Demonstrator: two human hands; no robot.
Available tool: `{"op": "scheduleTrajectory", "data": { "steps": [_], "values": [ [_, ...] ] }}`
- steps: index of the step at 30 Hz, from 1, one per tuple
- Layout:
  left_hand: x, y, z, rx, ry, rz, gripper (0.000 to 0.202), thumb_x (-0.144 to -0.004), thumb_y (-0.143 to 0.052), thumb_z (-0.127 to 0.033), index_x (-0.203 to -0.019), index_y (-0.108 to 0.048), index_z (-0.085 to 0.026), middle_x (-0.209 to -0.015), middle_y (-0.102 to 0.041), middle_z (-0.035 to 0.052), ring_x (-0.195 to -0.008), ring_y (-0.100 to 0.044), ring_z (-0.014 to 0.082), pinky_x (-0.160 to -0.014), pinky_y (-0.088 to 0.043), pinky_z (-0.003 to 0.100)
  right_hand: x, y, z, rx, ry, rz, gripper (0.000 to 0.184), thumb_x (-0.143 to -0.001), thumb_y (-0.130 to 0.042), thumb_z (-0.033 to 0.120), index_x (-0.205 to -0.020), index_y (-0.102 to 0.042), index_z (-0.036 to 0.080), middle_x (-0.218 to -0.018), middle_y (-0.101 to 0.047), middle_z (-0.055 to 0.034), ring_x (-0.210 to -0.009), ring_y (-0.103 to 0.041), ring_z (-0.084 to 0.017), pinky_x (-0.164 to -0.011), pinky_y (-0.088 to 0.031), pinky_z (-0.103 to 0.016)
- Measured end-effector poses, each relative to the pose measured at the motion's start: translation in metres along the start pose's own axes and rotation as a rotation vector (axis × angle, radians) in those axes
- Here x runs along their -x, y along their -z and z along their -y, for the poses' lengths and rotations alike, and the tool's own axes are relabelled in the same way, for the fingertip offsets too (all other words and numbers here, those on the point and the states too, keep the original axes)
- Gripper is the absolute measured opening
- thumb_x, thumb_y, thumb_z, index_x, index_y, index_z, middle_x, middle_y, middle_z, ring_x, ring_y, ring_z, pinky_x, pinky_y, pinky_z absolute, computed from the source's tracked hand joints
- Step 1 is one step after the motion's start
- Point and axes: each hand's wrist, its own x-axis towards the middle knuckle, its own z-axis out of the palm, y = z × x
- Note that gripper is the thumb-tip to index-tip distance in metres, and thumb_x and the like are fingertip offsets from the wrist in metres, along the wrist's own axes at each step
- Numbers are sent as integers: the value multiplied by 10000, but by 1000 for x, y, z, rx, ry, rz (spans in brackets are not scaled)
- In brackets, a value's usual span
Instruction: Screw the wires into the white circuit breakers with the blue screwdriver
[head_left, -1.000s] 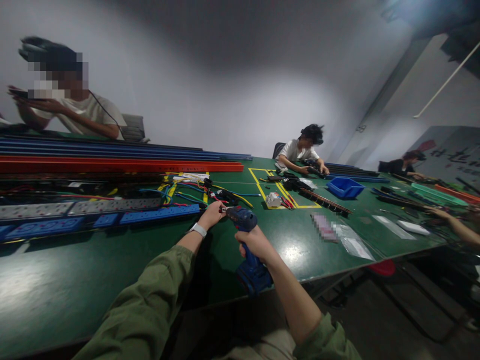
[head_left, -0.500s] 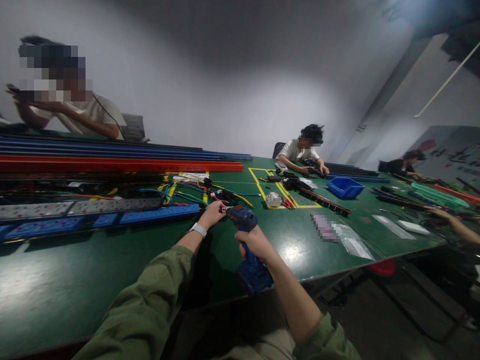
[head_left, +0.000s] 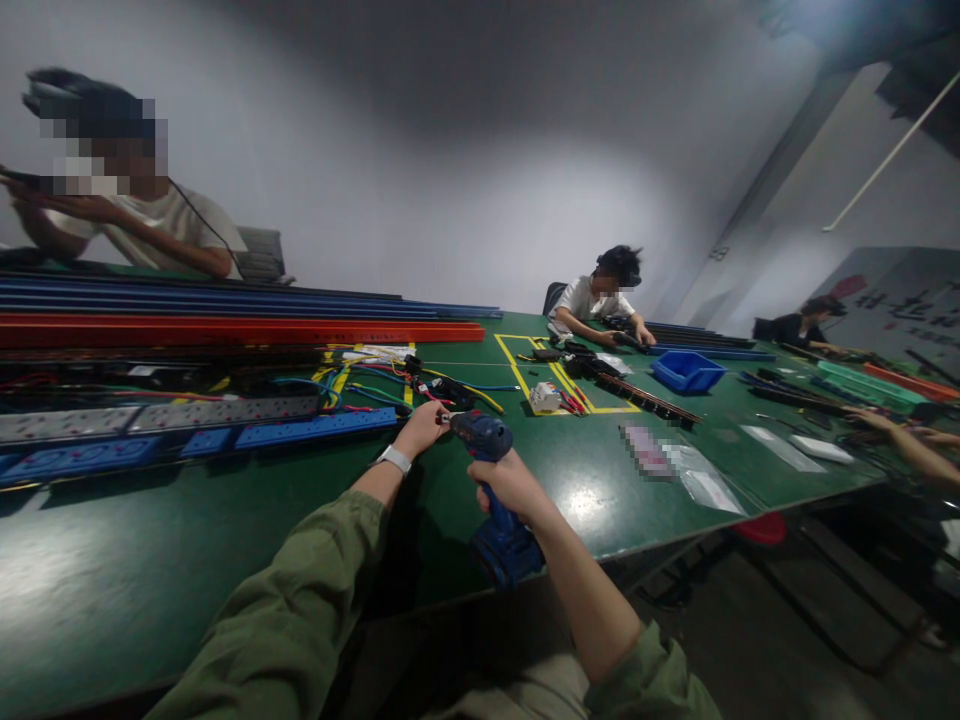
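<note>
My right hand (head_left: 506, 485) is wrapped round the handle of a blue cordless drill (head_left: 487, 437), whose nose points left. At the drill's tip, my left hand (head_left: 421, 428) has its fingers closed; whatever is pinched there is too small to make out. Just left of that hand lies a power strip with blue sockets (head_left: 315, 428). Beyond it are loose coloured wires (head_left: 375, 380), green, yellow, red and blue. A small white block (head_left: 544, 398) with red wires sits past the drill, near yellow tape lines on the table.
Long red rails (head_left: 225, 329) and blue rails (head_left: 225, 300) lie along the far left of the green table (head_left: 247, 540). A blue bin (head_left: 686, 372) and a plastic bag (head_left: 701, 480) are on the right. Co-workers sit across the table and at the right.
My hands and the drill keep almost the same pose at the same spot. The whole view has shifted slightly. At the far left, a co-worker's head and hands have moved a little.
</note>
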Motion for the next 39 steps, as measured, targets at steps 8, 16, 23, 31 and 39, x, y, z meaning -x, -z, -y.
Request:
{"op": "scheduleTrajectory", "data": {
  "steps": [8, 16, 23, 31, 39],
  "values": [
    [1, 0, -2, -14, -9, -8, 128, -791, -755, -268, -847, -689, -173, -910, -748, 97, -824, -678, 219, -770, -524, 341, -2, 1, -3, 2, 30, 8, 167, -714, -586, 184, -869, -532, 216, -457, -482, 91, -342, -489, -122, -383, -374, -215],
    [2, 0, -3, 4, 4, -10, 146, -786, -757, -291, -850, -692, -177, -888, -744, 87, -826, -680, 220, -783, -539, 347, -3, 1, -4, -26, 39, 3, 218, -711, -596, 182, -919, -538, 212, -478, -495, 98, -351, -505, -128, -376, -377, -214],
    [0, -2, 2, -5, -14, -12, 165, -784, -760, -297, -866, -699, -168, -919, -740, 96, -851, -676, 222, -816, -537, 357, -3, 1, -4, -17, 25, 5, 187, -701, -584, 179, -879, -538, 209, -469, -486, 93, -343, -505, -127, -381, -381, -218],
    [0, -3, 8, -33, -18, -9, 169, -800, -751, -311, -877, -670, -184, -909, -732, 84, -825, -665, 222, -762, -520, 336, -7, 2, -8, -25, 41, 17, 227, -689, -587, 186, -910, -541, 212, -468, -476, 103, -356, -535, -146, -375, -376, -223],
    [1, -6, 12, -83, -39, -8, 171, -844, -717, -337, -893, -655, -186, -913, -704, 85, -837, -641, 217, -775, -504, 343, 0, 1, -6, -44, 68, -8, 293, -687, -611, 205, -977, -567, 204, -475, -479, 111, -347, -526, -142, -376, -365, -218]
  ]
}}
